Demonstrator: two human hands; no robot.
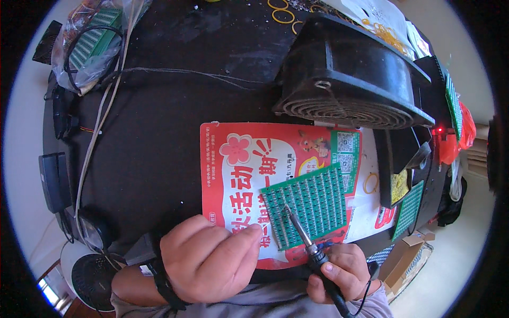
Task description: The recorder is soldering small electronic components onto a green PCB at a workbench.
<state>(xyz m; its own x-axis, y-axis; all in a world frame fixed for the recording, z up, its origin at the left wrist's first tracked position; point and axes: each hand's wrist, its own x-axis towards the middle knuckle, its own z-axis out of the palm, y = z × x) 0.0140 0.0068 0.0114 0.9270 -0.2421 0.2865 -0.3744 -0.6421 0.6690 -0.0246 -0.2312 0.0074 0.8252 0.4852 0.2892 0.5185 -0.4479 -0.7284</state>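
A green circuit board (318, 204) with rows of small parts lies tilted on a red and white printed sheet (216, 159). My right hand (342, 270) is closed around the black handle of a soldering iron (306, 236), whose tip meets the board's left part. At the board's lower left, my left hand (209, 259) is closed, thumb and forefinger pressed together. What it pinches, if anything, is too fine to make out. A dark band circles the left wrist.
Beyond the board stands a large black fan (360, 79). To its right are a stand with a yellow sponge (401, 188) and another green board (408, 209). A bag of boards (95, 42), cables (101, 127) and a black adapter (54, 183) lie left. Rubber bands (282, 15) lie at the back.
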